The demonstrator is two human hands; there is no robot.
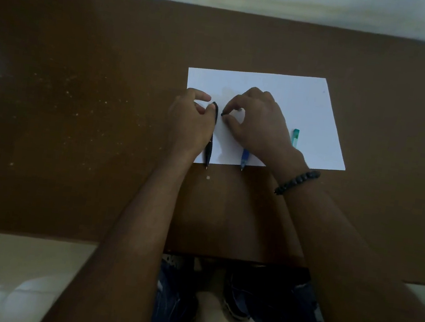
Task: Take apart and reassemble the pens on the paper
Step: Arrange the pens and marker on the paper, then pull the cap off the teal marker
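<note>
Early stage, I'd judge: left hand (191, 120) holds black pen (211, 133) on paper (295, 101), right hand (258, 121) pinches a small dark piece (222, 114) beside it, blue pen (244, 158) and teal pen (295, 137) look whole, untouched.

Single head view, no second view to share scene. Looks steeply down and forward from above, wide angle, edges bowed. Both forearms run up from bottom edge; left hand (191, 120) and right hand (258, 121) near frame centre, close range. Table (80, 89) fills middle, wall beyond hands, floor below forearms
</note>
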